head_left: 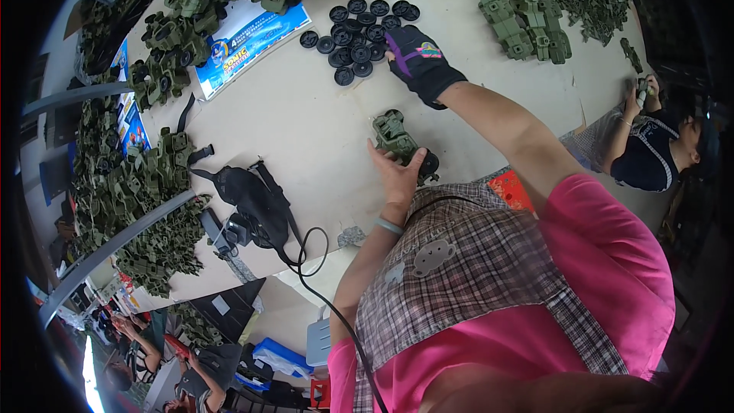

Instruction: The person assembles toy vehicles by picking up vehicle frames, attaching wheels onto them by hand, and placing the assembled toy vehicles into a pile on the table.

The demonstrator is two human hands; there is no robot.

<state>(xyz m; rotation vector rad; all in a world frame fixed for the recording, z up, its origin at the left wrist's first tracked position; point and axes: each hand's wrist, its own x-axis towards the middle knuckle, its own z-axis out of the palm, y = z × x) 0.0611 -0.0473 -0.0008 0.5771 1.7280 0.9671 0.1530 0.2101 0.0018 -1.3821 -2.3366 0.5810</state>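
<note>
Head view: the bare left hand [395, 176] grips a green toy vehicle body [394, 136], fingers curled under its near end, a black wheel already fitted at its right side. The gloved right hand [419, 61] reaches up the table [306, 130], fingers bent down onto the edge of a cluster of loose black wheels [358, 34]; whether it grips one cannot be told. Beyond lie piles of green parts [527, 23], a black power tool [248, 199] at left.

Under the left hand's fingers [382, 159], the toy vehicle [397, 140] is matt green plastic. Beside the right hand's cloth glove [420, 63], the wheels [355, 40] look matt black plastic.
</note>
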